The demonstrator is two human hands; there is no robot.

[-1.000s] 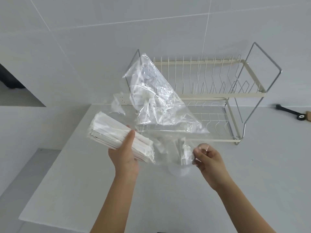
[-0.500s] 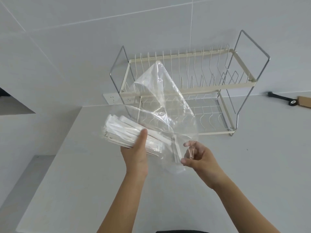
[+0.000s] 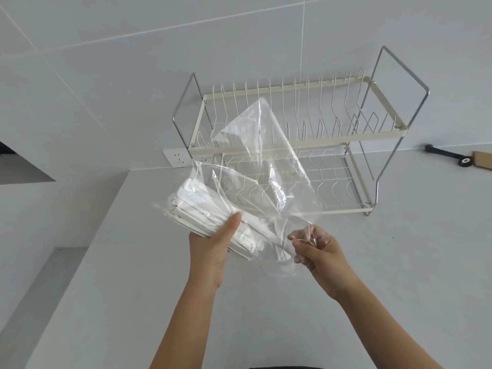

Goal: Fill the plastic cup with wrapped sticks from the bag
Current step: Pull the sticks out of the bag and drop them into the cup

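A pale grey countertop (image 3: 372, 262) is seen from above, backed by a wall of large light tiles (image 3: 106, 75). A two-tier wire dish rack (image 3: 306, 139) with cream rails is stood against the wall in the upper centre and right of the frame, and a white wall socket (image 3: 177, 158) is set just to its left. At the far right edge a black-handled tool (image 3: 447, 155) and a piece of brown card (image 3: 483, 160) are laid on the counter.

In the middle of the frame a clear plastic bag (image 3: 263, 166) is held up in front of the rack, its empty upper part folded into a point. A bundle of white paper-wrapped sticks (image 3: 202, 209) is gathered in its lower left part and is gripped through the film by the left hand (image 3: 213, 249), thumb pressed on top and fingers hidden beneath. The bag's lower right edge is pinched between the curled fingers and thumb of the right hand (image 3: 316, 249). A few loose sticks (image 3: 277, 249) are seen inside the film between the two hands. The plastic cup cannot be made out with certainty behind the film.

Compared with half a second earlier, the bag and both hands are held in much the same pose, and the rack is shown slightly further right in the frame. Against a second ago, the bundle is drawn nearer the centre, and the bag's upper part is flattened.
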